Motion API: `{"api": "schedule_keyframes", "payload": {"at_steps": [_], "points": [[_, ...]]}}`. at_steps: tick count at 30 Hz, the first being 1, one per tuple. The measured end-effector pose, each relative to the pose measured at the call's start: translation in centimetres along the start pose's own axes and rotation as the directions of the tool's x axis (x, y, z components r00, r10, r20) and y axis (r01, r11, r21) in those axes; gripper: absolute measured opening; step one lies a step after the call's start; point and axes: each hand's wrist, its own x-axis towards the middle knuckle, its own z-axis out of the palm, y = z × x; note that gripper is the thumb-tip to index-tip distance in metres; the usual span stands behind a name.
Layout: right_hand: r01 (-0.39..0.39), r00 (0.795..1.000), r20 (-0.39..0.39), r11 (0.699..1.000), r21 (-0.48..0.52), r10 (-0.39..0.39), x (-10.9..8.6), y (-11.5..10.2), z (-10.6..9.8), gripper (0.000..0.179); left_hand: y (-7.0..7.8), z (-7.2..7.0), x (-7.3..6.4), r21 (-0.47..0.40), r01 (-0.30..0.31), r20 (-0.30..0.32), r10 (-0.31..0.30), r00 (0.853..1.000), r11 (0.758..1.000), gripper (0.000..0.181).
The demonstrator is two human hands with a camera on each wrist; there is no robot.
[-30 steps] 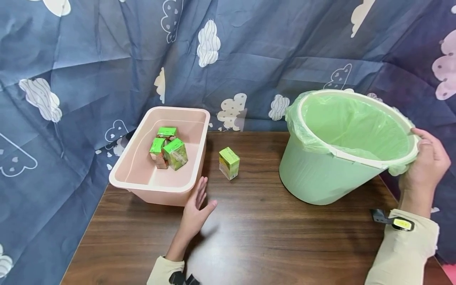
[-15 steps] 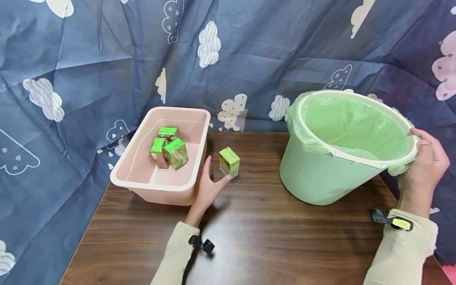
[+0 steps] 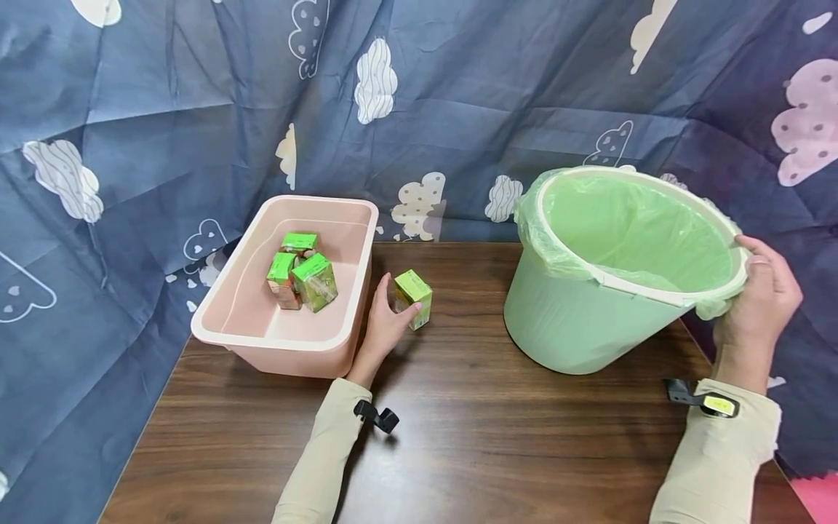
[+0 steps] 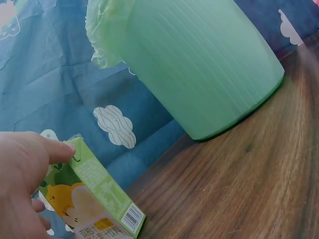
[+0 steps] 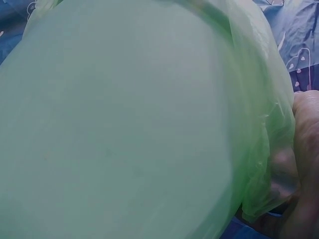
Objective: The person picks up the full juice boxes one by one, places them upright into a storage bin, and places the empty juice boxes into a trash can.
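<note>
My left hand [image 3: 385, 320] reaches round the near left side of a small green juice box [image 3: 419, 302] standing on the table. Its thumb touches the box's near side; a narrow gap shows between the index finger and the box. In the left wrist view the thumb lies at the upper edge of the juice box [image 4: 107, 191], which shows fruit pictures and a barcode. My right hand [image 3: 759, 306] grips the rim of a pale green trash bin [image 3: 576, 320], lined with a thin green bag and tilted. The bin wall [image 5: 124, 124] fills most of the right wrist view.
A pink plastic basin [image 3: 278, 342] left of my left hand holds 3 green-topped boxes [image 3: 314, 280]. The brown wooden table [image 3: 471, 429] extends in front. A blue cloth [image 3: 458, 87] with cloud prints hangs behind.
My left hand has moved from beside the basin's corner forward and right to the juice box, its thumb now against it. The right hand keeps hold of the bin. The view has shifted slightly.
</note>
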Motion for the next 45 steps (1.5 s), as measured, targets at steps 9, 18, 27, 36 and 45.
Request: {"api": "schedule_keyframes", "payload": {"at_steps": [9,18,27,36,45], "points": [[0.006,1.0,0.002,1.0,0.004,-0.006,-0.1,-0.1,0.0,0.027,-0.5,0.4,0.2,-0.019,0.017,0.007,-0.016,1.0,1.0,0.083],[0.003,1.0,-0.002,1.0,-0.014,-0.003,-0.1,0.1,0.1,0.027,-0.7,0.7,0.2,-0.072,-0.052,-0.04,0.05,0.998,0.996,0.074],[-0.001,1.0,-0.008,1.0,0.007,0.001,-0.1,0.1,0.3,0.027,1.1,-1.6,-3.0,-0.111,-0.089,0.115,0.101,0.988,0.99,0.078],[-0.002,1.0,-0.015,1.0,0.023,0.003,-0.2,0.0,0.5,0.027,2.1,-5.6,-8.4,-0.111,-0.063,0.317,0.096,0.944,0.992,0.079],[-0.003,1.0,-0.018,1.0,0.011,0.004,-0.3,0.0,0.2,0.027,4.5,-8.6,-10.6,-0.175,-0.037,0.436,0.111,0.893,0.984,0.078]]}}
